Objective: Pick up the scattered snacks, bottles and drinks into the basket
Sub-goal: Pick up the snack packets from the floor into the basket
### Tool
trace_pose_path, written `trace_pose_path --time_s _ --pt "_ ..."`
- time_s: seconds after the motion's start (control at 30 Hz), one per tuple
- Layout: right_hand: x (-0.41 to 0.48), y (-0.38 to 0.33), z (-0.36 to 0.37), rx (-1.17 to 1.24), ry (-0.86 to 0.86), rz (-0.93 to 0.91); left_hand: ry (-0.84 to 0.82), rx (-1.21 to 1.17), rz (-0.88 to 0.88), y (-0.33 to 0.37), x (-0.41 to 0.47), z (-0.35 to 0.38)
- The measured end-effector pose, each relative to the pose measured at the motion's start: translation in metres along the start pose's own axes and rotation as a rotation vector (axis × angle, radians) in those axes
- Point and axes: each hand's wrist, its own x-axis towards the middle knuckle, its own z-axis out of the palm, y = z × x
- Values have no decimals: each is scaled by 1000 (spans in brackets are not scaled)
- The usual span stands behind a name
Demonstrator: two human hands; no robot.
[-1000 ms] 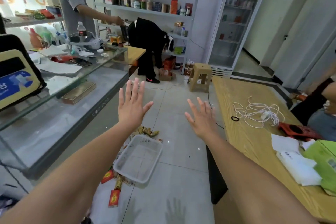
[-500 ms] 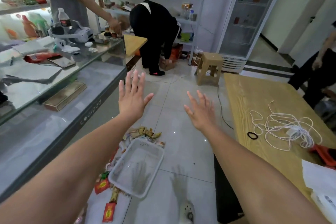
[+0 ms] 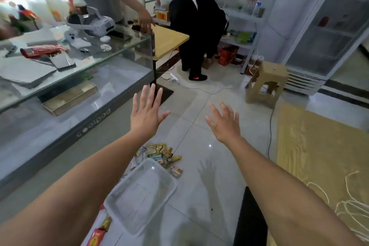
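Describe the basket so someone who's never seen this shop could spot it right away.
Look at the tiled floor beside the glass counter. The basket lies there: white, rectangular, perforated plastic, while everything around it is small colourful snack packets.

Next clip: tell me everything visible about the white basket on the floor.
The basket is a shallow, rectangular white tray, plastic by its look, with rounded corners and perforated walls. It sits upright on the tiled floor beside the glass counter, turned at an angle, with nothing visible inside. Snack packets crowd its far edge and left side.
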Motion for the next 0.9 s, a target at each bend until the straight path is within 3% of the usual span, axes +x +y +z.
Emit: trace_pose_path --time_s 0.17,0.5,0.67,0.9 --pt "59 23 16 -23 -86 -57 -115 5 -92 13 26 39" --pt "189 33 97 1 -164 -163 -183 -15 -228 8 105 140" --pt "252 60 236 16 -175 -200 -246 -64 -320 13 108 283" --pt "325 124 541 -93 -255 -327 -264 -68 -427 22 81 593"
